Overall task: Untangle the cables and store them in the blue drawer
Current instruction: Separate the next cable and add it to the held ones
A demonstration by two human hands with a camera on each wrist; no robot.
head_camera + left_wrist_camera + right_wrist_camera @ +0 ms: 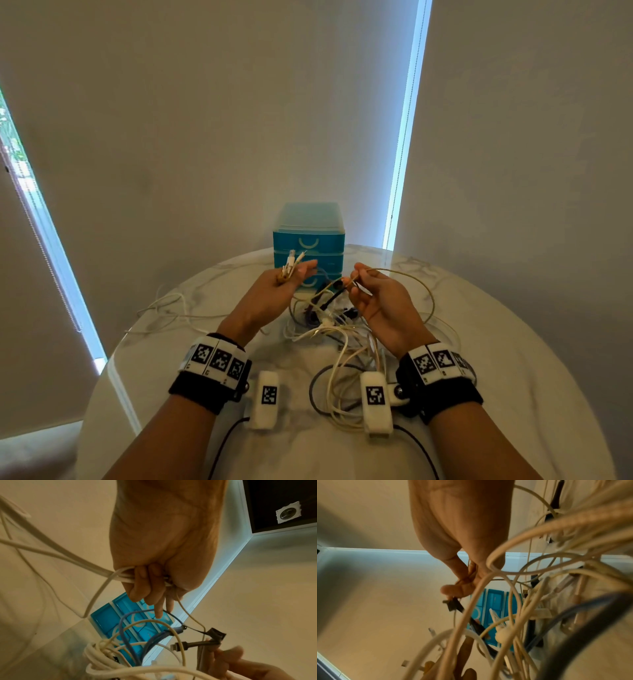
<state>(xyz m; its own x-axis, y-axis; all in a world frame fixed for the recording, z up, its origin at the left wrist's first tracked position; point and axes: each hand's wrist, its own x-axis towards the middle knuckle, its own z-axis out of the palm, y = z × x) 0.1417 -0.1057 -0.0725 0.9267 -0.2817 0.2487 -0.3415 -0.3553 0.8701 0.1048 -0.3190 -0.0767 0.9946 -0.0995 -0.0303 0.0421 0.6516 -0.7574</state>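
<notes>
A tangle of white, cream, blue and black cables (337, 334) lies on the round marble table (513, 342) between my hands. My left hand (281, 287) is raised and grips a bunch of white cable ends (293, 263), plugs sticking up past the fingers (145, 586). My right hand (371, 291) pinches a thin cream cable (411, 277) together with a black plug (453, 603) at its fingertips (453, 589). The blue drawer unit (308, 240) stands behind the hands, its drawers closed.
Loose white cable loops (164, 308) trail over the table's left side. More cable loops (337, 394) lie near my wrists. Window blinds and walls stand close behind the table. The table's edge curves round on both sides.
</notes>
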